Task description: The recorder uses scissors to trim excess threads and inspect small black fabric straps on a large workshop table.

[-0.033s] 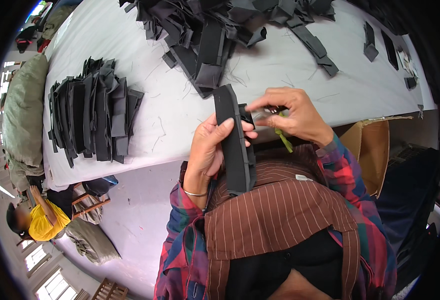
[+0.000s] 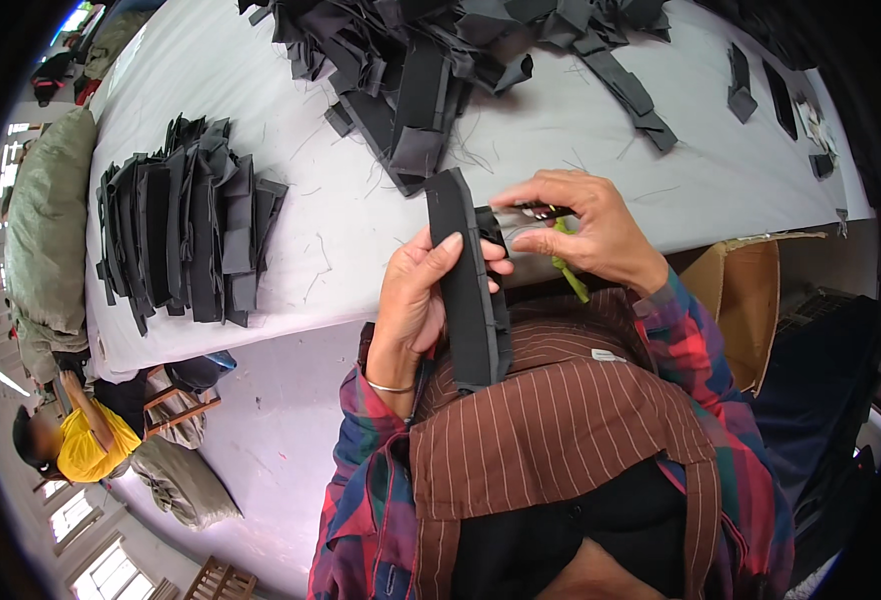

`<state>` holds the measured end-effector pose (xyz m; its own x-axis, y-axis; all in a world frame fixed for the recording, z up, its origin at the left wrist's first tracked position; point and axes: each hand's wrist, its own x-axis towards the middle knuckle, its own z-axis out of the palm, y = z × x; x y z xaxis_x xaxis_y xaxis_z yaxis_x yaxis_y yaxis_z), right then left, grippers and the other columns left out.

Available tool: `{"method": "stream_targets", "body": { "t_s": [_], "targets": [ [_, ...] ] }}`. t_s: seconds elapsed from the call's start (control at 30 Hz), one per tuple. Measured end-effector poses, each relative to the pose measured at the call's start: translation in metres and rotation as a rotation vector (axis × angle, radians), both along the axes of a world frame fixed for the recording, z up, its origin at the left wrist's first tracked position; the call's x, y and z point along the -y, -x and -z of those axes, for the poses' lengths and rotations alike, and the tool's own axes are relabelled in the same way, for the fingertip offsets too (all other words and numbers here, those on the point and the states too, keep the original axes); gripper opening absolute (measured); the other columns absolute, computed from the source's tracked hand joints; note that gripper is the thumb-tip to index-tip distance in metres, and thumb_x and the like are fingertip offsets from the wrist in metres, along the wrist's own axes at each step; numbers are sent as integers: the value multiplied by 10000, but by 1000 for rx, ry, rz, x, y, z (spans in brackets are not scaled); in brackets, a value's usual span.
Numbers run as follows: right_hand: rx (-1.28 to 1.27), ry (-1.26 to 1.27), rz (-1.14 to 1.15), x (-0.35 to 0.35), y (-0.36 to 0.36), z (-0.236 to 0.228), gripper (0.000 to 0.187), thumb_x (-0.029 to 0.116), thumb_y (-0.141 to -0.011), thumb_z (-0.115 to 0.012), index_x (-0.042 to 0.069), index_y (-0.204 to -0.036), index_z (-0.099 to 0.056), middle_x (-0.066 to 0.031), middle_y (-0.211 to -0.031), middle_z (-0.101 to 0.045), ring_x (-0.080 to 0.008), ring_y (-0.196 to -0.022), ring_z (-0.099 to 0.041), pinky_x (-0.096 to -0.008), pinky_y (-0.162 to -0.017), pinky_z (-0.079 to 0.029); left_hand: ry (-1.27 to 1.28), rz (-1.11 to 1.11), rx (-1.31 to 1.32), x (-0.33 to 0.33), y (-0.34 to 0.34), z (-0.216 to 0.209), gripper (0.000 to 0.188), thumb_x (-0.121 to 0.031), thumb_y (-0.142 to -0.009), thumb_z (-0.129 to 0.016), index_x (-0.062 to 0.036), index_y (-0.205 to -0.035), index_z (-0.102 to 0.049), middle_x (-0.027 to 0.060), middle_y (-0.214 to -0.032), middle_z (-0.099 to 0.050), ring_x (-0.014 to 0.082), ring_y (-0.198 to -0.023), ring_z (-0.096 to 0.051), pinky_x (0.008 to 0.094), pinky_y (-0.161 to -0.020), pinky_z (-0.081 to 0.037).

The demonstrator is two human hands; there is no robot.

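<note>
A long, dark grey folded fabric strip (image 2: 469,290) stands nearly upright before my body. My left hand (image 2: 416,285) grips it, thumb on the front and fingertips showing past its right edge. Close to that edge, my right hand (image 2: 601,225) holds a small pair of thread snips (image 2: 541,211), partly hidden by the fingers. A yellow-green ribbon (image 2: 567,262) hangs below them. The blade tips point at a short dark flap (image 2: 489,228) behind the strip; whether they touch it I cannot tell.
On the white table (image 2: 346,265) a heap of similar strips (image 2: 411,60) lies ahead, and a neat row of them (image 2: 186,225) at left. A cardboard box (image 2: 756,320) stands at right. A person in yellow (image 2: 96,445) is far left, near a large sack (image 2: 49,220).
My right index finger and thumb have shifted slightly, so the snips show more clearly. The strip has moved a touch to the left.
</note>
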<state>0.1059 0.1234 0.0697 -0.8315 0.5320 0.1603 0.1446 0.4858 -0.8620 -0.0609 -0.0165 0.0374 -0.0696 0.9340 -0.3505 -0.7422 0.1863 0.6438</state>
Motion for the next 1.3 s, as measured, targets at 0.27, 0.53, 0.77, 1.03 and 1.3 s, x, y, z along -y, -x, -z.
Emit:
{"method": "stream_targets", "body": {
  "t_s": [0.27, 0.53, 0.77, 1.03, 1.3],
  "targets": [
    [-41, -418, 187, 19, 4, 8, 209, 178, -759, -713, 166, -968, -698, 6, -686, -518, -182, -655, -498, -313, -623, -335, -57, -55, 2, -2, -4, -6, 342, -186, -983, -453, 64, -1216, -436, 232, -1010, -635, 342, -941, -664, 362, -718, -601],
    [9, -606, 199, 23, 5, 2, 211, 185, -739, -722, 182, -948, -695, 22, -689, -489, -171, -643, -467, -316, -609, -322, -69, -54, 13, 0, -2, -7, 326, -171, -982, -441, 56, -1216, -439, 229, -1002, -637, 355, -907, -673, 367, -702, -605],
    [-71, -360, 221, 26, 10, 16, 177, 159, -743, -719, 151, -920, -708, 14, -702, -566, -173, -628, -475, -304, -613, -335, -46, -44, -47, -1, -3, -8, 394, -212, -974, -446, 82, -1236, -428, 215, -988, -628, 339, -904, -670, 343, -676, -610],
    [-90, -375, 246, 24, 5, 15, 195, 138, -726, -731, 148, -920, -712, 32, -720, -608, -167, -615, -472, -288, -613, -344, -54, -64, -39, -1, -4, -8, 384, -203, -976, -441, 82, -1233, -433, 218, -994, -630, 335, -907, -669, 345, -671, -608],
    [-64, -527, 250, 27, 5, 12, 211, 134, -721, -730, 157, -930, -709, 23, -662, -537, -178, -604, -446, -308, -597, -318, -43, -58, -55, -1, -5, -11, 355, -198, -974, -449, 73, -1203, -450, 212, -963, -640, 333, -902, -668, 347, -675, -607]
  ]
}}
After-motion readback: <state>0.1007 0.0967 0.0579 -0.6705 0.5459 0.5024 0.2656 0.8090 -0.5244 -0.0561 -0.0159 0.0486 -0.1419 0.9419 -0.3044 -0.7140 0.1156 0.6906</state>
